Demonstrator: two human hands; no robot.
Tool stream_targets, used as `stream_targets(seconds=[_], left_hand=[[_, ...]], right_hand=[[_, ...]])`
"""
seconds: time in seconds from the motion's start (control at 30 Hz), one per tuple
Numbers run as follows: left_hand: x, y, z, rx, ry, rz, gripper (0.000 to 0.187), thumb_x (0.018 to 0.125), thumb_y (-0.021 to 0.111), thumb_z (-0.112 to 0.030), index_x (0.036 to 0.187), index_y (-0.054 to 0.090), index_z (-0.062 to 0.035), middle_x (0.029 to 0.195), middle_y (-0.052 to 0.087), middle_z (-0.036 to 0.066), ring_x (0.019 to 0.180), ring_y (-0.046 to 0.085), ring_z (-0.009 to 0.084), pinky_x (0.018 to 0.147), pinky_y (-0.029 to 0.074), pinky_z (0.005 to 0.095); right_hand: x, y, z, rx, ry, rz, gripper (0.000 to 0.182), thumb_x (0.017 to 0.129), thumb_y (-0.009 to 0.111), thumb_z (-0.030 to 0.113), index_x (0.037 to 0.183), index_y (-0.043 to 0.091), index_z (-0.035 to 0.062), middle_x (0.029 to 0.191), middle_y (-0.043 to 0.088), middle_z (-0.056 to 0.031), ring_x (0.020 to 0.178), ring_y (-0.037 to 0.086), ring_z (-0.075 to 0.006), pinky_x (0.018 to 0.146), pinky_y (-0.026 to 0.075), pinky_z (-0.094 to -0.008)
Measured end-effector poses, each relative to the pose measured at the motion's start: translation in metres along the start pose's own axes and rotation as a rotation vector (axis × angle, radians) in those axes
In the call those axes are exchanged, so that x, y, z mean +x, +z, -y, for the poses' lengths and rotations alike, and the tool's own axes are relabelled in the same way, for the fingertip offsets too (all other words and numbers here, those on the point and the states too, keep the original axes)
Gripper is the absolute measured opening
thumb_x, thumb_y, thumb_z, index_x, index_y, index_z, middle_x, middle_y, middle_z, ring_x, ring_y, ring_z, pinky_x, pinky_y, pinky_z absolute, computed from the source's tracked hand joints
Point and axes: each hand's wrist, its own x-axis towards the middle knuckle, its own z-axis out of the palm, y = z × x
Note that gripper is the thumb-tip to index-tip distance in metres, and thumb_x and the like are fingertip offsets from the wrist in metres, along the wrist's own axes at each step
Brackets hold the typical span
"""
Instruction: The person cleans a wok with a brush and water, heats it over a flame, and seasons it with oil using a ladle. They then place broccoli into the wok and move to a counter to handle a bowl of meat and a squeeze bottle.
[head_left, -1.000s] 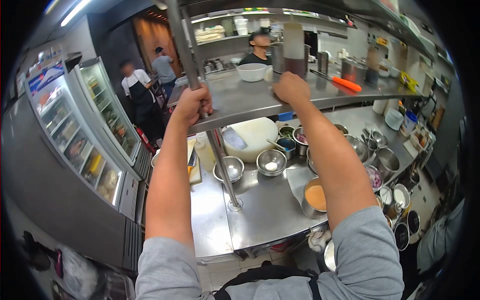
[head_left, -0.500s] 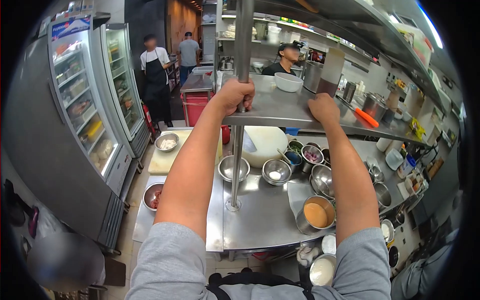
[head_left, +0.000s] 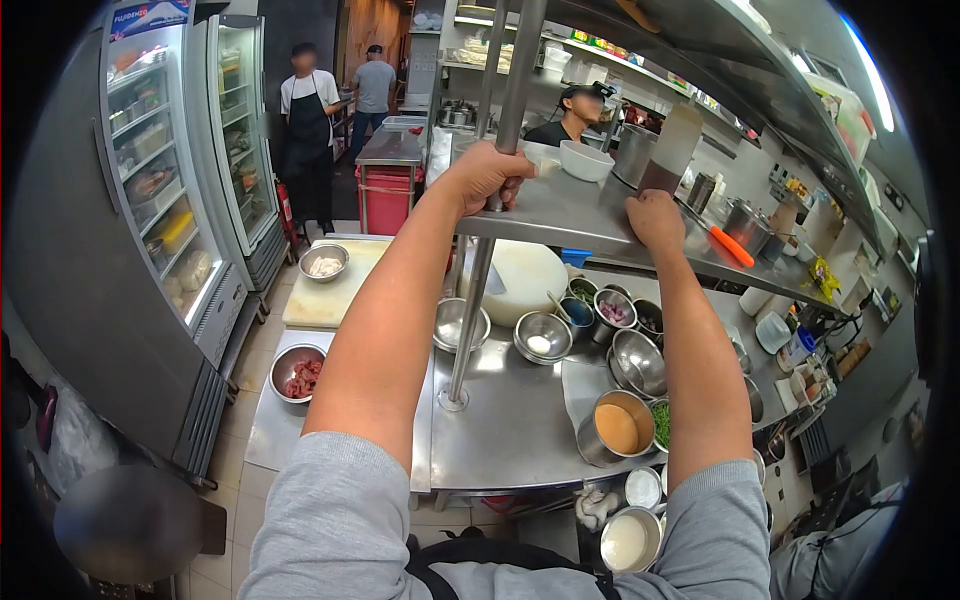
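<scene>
In the head view, your left hand (head_left: 487, 179) was wrapped around the metal post (head_left: 520, 90) at the steel shelf (head_left: 585, 212). Your right hand (head_left: 655, 218) lay curled at the shelf's front edge, near the bottle (head_left: 675, 148); its grip you could not tell.

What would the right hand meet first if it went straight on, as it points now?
Probably the tall container with dark liquid, just beyond the right hand; the gap's depth is unclear.

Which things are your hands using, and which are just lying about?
Hands on:
- Metal post, gripped by the left hand
- Shelf, right hand at its edge

Lying about:
- White bowl
- Orange handle
- Chopping board
- Pot of orange sauce
</scene>
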Motion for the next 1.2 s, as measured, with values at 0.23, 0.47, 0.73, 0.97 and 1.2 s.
stream_targets(seconds=[0.23, 0.47, 0.73, 0.97, 1.2], left_hand=[[0.0023, -0.0006, 0.0012, 0.023, -0.007, -0.012, 0.025, 0.076, 0.067, -0.011, 0.061, 0.047, -0.0104, 0.053, 0.044, 0.001, 0.044, 0.045, 0.0133, 0.050, 0.043, 0.0328], [0.0008, -0.0012, 0.0018, 0.043, -0.016, 0.002, 0.027, 0.078, 0.066, -0.012, 0.062, 0.045, -0.0117, 0.055, 0.041, -0.001, 0.045, 0.044, 0.0120, 0.052, 0.042, 0.0319], [-0.0010, 0.0005, -0.0001, 0.058, -0.021, -0.013, 0.028, 0.079, 0.066, -0.013, 0.062, 0.045, -0.0122, 0.055, 0.042, -0.002, 0.046, 0.044, 0.0111, 0.053, 0.044, 0.0319], [0.0018, -0.0007, -0.0004, 0.010, -0.027, -0.003, 0.023, 0.076, 0.068, -0.011, 0.062, 0.049, -0.0100, 0.052, 0.044, 0.001, 0.043, 0.045, 0.0143, 0.049, 0.043, 0.0340], [0.0018, -0.0006, -0.0003, 0.008, -0.034, -0.014, 0.023, 0.076, 0.068, -0.012, 0.062, 0.049, -0.0100, 0.052, 0.044, 0.001, 0.043, 0.045, 0.0143, 0.049, 0.043, 0.0337]], right_hand=[[0.0000, 0.0016, -0.0014, 0.027, 0.001, -0.010, 0.034, 0.076, 0.053, 0.030, 0.096, 0.069, 0.0075, 0.105, 0.067, -0.0179, 0.102, 0.062, -0.0356, 0.089, 0.048, -0.0448], [0.0056, 0.0055, -0.0057, 0.033, -0.021, -0.007, 0.034, 0.076, 0.053, 0.031, 0.094, 0.069, 0.0074, 0.104, 0.067, -0.0181, 0.102, 0.062, -0.0355, 0.088, 0.048, -0.0438], [0.0031, 0.0040, -0.0037, 0.038, -0.033, -0.019, 0.035, 0.075, 0.053, 0.031, 0.094, 0.070, 0.0073, 0.104, 0.067, -0.0180, 0.102, 0.062, -0.0352, 0.088, 0.048, -0.0438], [0.0027, 0.0020, -0.0040, 0.045, -0.034, -0.007, 0.033, 0.076, 0.053, 0.030, 0.094, 0.070, 0.0077, 0.104, 0.067, -0.0183, 0.102, 0.062, -0.0359, 0.088, 0.048, -0.0440], [0.0015, 0.0019, -0.0031, 0.076, -0.037, -0.017, 0.034, 0.074, 0.053, 0.031, 0.092, 0.069, 0.0061, 0.101, 0.066, -0.0194, 0.100, 0.061, -0.0365, 0.087, 0.048, -0.0444]])
